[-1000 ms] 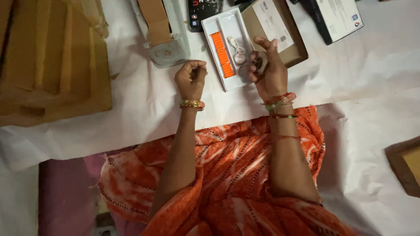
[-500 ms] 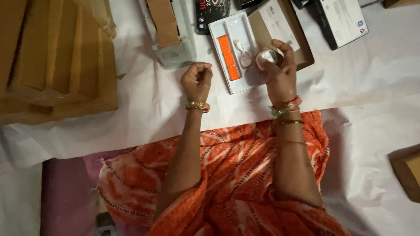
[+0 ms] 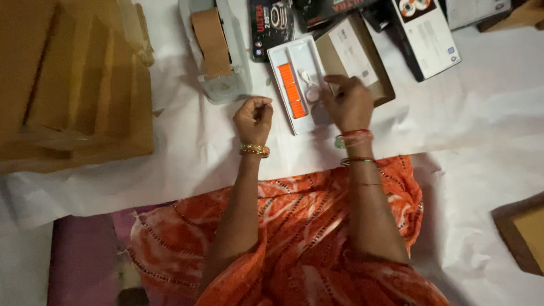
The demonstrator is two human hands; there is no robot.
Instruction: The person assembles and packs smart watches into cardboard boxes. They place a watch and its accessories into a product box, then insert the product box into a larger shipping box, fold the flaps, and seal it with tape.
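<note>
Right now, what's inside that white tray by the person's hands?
The white tray holds an orange strap laid lengthwise and small white pieces beside it. The right hand covers the tray's near right part, so anything lying there is hidden.

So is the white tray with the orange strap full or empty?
Not empty. The white tray holds an orange strap and small pale parts, and the right hand reaches into it.
</note>
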